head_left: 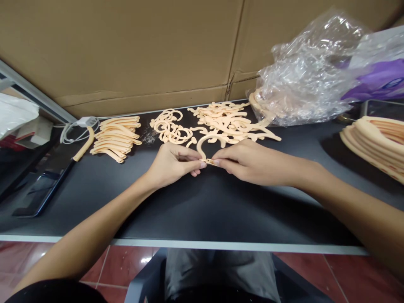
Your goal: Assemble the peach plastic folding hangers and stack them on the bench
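Observation:
A cream plastic hook (202,147), shaped like a coat-hanger hook, stands upright between my hands above the black table. My left hand (172,165) is closed, pinching at the hook's base with thumb and fingers. From the other side my right hand (241,160) pinches a small flat cream piece (211,161) that meets the hook's base; its far end is hidden by the fingers. Just beyond my hands lie a pile of loose hooks (168,126) and a heap of wavy cream arm pieces (225,120).
At left are a row of curved cream strips (116,136), a single bent piece (84,145), a white cable (74,129) and a phone (44,189). A clear plastic bag (306,84) and stacked cream hangers (369,147) stand at right. Cardboard (142,46) walls the back.

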`<control>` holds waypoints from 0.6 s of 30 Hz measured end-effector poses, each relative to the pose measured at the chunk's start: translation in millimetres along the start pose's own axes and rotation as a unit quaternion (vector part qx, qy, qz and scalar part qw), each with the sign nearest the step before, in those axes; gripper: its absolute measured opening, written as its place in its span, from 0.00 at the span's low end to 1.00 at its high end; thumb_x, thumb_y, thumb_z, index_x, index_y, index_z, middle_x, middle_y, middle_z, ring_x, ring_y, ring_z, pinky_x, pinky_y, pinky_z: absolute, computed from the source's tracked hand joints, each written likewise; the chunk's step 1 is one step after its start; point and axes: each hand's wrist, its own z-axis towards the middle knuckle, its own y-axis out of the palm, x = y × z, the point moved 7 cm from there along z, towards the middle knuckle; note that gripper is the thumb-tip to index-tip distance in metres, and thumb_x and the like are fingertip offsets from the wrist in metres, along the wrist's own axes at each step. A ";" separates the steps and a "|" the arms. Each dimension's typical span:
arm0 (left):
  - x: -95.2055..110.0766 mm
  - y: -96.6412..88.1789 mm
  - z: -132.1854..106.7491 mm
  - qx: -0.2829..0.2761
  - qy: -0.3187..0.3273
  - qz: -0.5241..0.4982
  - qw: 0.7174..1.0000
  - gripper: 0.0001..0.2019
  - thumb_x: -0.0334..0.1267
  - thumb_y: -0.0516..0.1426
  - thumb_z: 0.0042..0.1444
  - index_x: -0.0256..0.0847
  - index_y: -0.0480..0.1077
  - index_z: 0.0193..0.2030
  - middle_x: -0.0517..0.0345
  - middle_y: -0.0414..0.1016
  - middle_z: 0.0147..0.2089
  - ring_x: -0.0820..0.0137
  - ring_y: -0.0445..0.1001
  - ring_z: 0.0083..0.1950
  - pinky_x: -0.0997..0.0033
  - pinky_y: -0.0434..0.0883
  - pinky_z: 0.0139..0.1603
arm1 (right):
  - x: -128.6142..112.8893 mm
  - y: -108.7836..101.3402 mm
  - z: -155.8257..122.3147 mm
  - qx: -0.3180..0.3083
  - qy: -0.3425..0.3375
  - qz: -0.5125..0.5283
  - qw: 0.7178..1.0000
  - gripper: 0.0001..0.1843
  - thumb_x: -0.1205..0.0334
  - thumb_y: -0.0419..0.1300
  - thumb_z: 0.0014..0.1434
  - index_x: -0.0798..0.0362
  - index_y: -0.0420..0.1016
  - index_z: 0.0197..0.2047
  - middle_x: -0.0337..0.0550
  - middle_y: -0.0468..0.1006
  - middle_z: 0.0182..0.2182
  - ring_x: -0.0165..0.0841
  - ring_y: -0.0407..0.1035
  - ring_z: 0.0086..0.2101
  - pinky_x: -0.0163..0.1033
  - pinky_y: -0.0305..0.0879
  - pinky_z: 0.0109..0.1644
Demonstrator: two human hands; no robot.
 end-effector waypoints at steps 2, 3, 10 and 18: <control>-0.3 -0.1 -0.7 0.004 -0.005 0.004 1.000 0.06 0.34 0.70 0.48 0.33 0.82 0.31 0.53 0.81 0.25 0.71 0.79 0.23 0.77 0.79 0.28 | 0.4 0.7 -0.5 -0.004 -0.001 -0.008 1.000 0.17 0.61 0.48 0.70 0.53 0.76 0.36 0.38 0.77 0.28 0.28 0.65 0.27 0.36 0.55 0.35; -0.2 -0.1 -0.8 0.004 -0.004 0.004 1.000 0.06 0.34 0.70 0.48 0.33 0.82 0.31 0.52 0.81 0.25 0.71 0.79 0.24 0.78 0.79 0.28 | 0.3 0.7 -0.8 -0.005 -0.002 -0.009 1.000 0.17 0.61 0.48 0.70 0.53 0.77 0.37 0.38 0.77 0.29 0.28 0.66 0.28 0.36 0.55 0.36; 0.6 -1.3 0.1 0.012 0.027 -0.010 1.000 0.06 0.33 0.70 0.47 0.33 0.82 0.32 0.50 0.83 0.30 0.68 0.82 0.28 0.76 0.81 0.31 | -0.2 -1.4 -1.9 -0.002 -0.001 -0.015 1.000 0.16 0.61 0.49 0.69 0.53 0.75 0.34 0.37 0.75 0.26 0.28 0.62 0.25 0.36 0.53 0.34; 3.3 0.3 -4.0 0.010 0.106 0.051 0.993 0.05 0.33 0.66 0.53 0.34 0.82 0.36 0.49 0.84 0.33 0.66 0.83 0.30 0.72 0.82 0.33 | 1.3 -1.0 -1.8 -0.006 0.006 -0.021 1.000 0.16 0.61 0.49 0.69 0.52 0.75 0.34 0.38 0.75 0.25 0.28 0.64 0.25 0.37 0.53 0.34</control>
